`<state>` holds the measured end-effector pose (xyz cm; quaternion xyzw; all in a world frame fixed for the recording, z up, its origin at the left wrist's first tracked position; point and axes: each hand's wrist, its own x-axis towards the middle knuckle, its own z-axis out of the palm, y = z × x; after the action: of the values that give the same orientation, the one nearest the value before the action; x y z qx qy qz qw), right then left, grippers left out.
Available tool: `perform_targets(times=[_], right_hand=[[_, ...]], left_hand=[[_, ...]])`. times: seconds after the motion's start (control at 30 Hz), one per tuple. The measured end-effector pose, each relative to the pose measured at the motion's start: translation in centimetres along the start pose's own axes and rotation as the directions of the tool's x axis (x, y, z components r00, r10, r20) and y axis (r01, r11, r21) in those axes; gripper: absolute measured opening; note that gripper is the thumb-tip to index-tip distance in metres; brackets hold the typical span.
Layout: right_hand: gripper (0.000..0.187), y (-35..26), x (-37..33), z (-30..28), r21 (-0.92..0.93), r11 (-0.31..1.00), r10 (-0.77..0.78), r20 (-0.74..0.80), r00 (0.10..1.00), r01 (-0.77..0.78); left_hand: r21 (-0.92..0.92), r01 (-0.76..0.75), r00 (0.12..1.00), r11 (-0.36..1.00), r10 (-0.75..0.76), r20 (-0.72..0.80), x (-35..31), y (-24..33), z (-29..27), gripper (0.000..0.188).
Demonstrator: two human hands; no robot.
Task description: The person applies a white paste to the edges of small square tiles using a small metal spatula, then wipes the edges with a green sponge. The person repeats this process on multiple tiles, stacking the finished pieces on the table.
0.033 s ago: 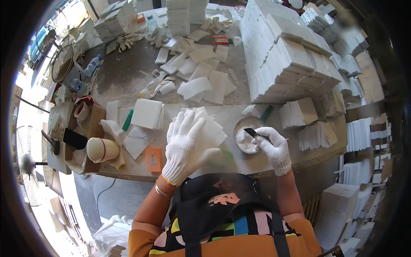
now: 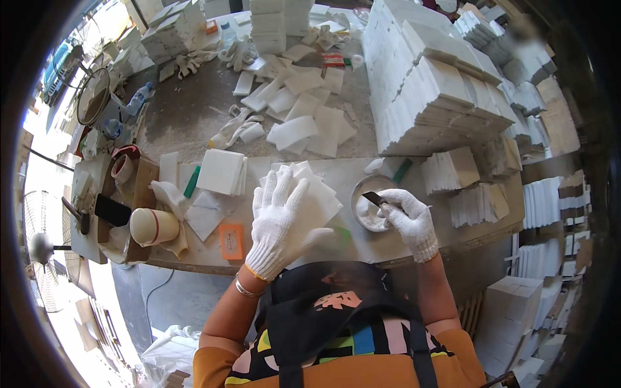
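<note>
My left hand [image 2: 273,220], in a white knit glove, lies with fingers stretched out over a fanned pile of thin white stone tiles [image 2: 318,199]. Between the fingers of my gloved right hand [image 2: 411,226] is a putty knife [image 2: 373,198] with a short dark blade. The blade hangs over a round metal bowl [image 2: 356,194] that contains white paste [image 2: 369,212]. A squared stack of white tiles [image 2: 220,171] stands beyond my left hand, with a loose tile [image 2: 206,216] and an orange box [image 2: 231,242] to its near side.
A tall block of stacked tiles [image 2: 427,97] rises at the far right, with smaller stacks [image 2: 451,169] nearer. Scattered tile pieces [image 2: 304,81] and gloves [image 2: 229,129] cover the far table. At left are a cream cylinder [image 2: 154,226], a phone [image 2: 112,210] and a fan [image 2: 44,246].
My right hand has shifted slightly left with the putty knife, and the blade's angle has changed a little. My left hand stays over the tiles.
</note>
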<state>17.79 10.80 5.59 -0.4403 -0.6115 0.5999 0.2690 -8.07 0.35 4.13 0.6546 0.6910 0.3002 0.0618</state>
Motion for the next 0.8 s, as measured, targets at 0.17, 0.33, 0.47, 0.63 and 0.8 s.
perform_targets(times=[0.17, 0.33, 0.47, 0.63, 0.8], right_hand=[[0.035, -0.7, 2.8, 2.1, -0.270, 0.951, -0.102, 0.189, 0.977, 0.151], [0.032, -1.2, 4.6, 3.5, -0.382, 0.814, -0.313, 0.346, 0.885, 0.437], [0.036, -2.1, 5.1, 3.2, -0.314, 0.918, -0.107, 0.393, 0.913, 0.242], [0.036, -1.3, 4.7, 2.8, -0.349, 0.881, -0.166, 0.405, 0.899, 0.320], [0.038, -1.9, 3.4, 3.6, -0.382, 0.847, -0.230, 0.362, 0.903, 0.369]], left_hand=[[0.062, -0.016, 0.999, 0.998, 0.014, 0.030, -0.2, -0.6, 1.0, 0.101], [0.008, -0.048, 0.998, 0.999, 0.048, -0.027, -0.1, -1.1, 1.2, 0.093], [0.007, -0.038, 0.998, 0.999, 0.038, -0.041, 0.0, -1.0, 1.3, 0.092], [-0.015, -0.054, 0.997, 0.998, 0.053, -0.053, 0.0, -1.1, 1.3, 0.092], [-0.014, -0.039, 0.998, 0.999, 0.038, -0.057, -0.1, -0.8, 1.1, 0.092]])
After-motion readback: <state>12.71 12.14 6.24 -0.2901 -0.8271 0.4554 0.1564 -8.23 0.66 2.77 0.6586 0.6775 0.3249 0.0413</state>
